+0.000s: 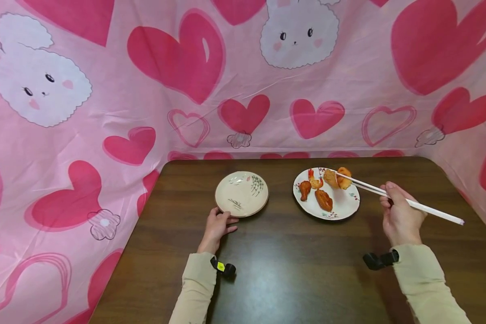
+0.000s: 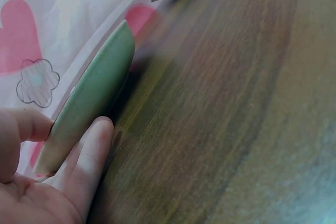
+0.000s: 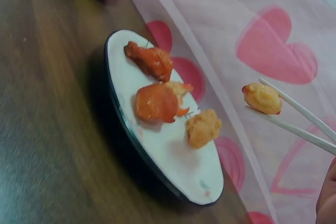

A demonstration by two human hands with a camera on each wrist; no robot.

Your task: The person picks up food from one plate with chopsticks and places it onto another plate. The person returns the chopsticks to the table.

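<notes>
My left hand [image 1: 216, 228] pinches the near rim of a cream dish [image 1: 236, 191] with a green pattern, thumb above and fingers beneath. In the left wrist view, the dish's pale outer side [image 2: 97, 85] shows between thumb and fingers. My right hand [image 1: 402, 216] holds white chopsticks [image 1: 425, 208]. Their tips grip a small golden-brown food piece [image 3: 261, 98], raised over a white plate [image 1: 346, 207]. On that plate lie a drumstick [image 1: 305, 190], a chicken wing [image 1: 324, 200], a shrimp [image 1: 316, 182] and a fried nugget [image 1: 330, 178].
Both dishes stand toward the far side of a dark wooden table [image 1: 275, 265]. A pink cloth [image 1: 267, 81] with hearts and rabbits hangs behind the table and along its sides. A black camera strap [image 1: 382, 260] is on the right wrist, another [image 1: 223, 266] on the left.
</notes>
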